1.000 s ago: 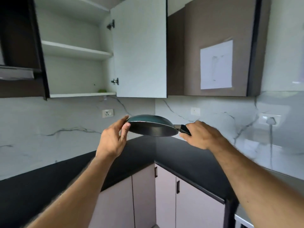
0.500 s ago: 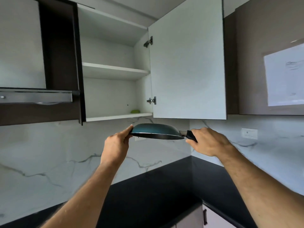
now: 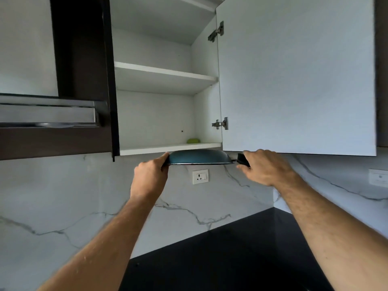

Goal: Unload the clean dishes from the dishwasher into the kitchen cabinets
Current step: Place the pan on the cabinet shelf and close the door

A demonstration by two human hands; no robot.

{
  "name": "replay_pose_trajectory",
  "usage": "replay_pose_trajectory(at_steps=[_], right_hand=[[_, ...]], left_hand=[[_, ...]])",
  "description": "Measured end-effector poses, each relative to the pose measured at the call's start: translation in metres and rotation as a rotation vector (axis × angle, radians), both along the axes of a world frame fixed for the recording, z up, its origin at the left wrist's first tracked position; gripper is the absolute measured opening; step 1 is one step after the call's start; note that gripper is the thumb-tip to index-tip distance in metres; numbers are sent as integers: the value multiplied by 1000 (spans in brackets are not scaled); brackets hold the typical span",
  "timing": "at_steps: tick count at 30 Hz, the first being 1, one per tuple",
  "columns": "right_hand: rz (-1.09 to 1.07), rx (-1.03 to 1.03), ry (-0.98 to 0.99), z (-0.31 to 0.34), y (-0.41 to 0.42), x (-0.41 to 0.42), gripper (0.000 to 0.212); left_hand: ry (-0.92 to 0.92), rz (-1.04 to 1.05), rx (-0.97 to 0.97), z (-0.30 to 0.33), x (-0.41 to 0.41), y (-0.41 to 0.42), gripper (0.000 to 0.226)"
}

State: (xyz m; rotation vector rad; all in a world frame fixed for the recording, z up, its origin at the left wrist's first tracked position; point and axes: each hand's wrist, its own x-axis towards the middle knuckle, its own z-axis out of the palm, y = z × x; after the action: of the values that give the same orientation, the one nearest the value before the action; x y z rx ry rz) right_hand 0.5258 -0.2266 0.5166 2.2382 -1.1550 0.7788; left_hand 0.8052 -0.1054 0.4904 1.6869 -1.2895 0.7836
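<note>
Pan (image 3: 198,156), teal on the outside, is held upside down and roughly level, just below the front edge of the bottom shelf (image 3: 170,147) of the open wall cabinet (image 3: 155,114). It is not yet on the shelf. Right hand (image 3: 265,168) has its fingers curled around the black handle (image 3: 242,159), a firm wrap. Left hand (image 3: 149,175) steadies the opposite rim: thumb on top of the edge, remaining fingers underneath and mostly hidden, so the pinch is inferred from the thumb position. Cabinet door (image 3: 294,76) is swung fully open to the right; the handle end of the pan sits right under its lower edge. Inside, the bottom shelf shows one small green object (image 3: 193,140) at the back right; the upper shelf (image 3: 165,72) shows nothing from this low angle, though its top surface cannot be seen. Progress judgement: this item is at the final stretch of its trip, needing a lift above the shelf lip and a slide inward. No other dishes are visible in the cabinet, and the dishwasher is out of view, so the remaining load cannot be counted. Dark countertop (image 3: 241,253) lies below.
</note>
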Motion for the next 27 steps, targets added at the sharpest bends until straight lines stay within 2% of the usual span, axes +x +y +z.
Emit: replay_pose_trajectory(at_steps=[9, 14, 18, 23, 27], right_hand=[[127, -81, -78, 38, -124, 79, 39], [248, -82, -103, 70, -185, 125, 42], [304, -51, -103, 76, -228, 160, 45], [323, -7, -50, 81, -269, 207, 47], [389, 64, -8, 90, -291, 244, 43]], left_hand=[[-177, 45, -217, 37, 70, -90, 30], [-174, 110, -242, 74, 102, -130, 28], [-96, 193, -150, 93, 129, -164, 27], [47, 341, 124, 112, 160, -199, 26], [77, 430, 289, 123, 184, -216, 35]])
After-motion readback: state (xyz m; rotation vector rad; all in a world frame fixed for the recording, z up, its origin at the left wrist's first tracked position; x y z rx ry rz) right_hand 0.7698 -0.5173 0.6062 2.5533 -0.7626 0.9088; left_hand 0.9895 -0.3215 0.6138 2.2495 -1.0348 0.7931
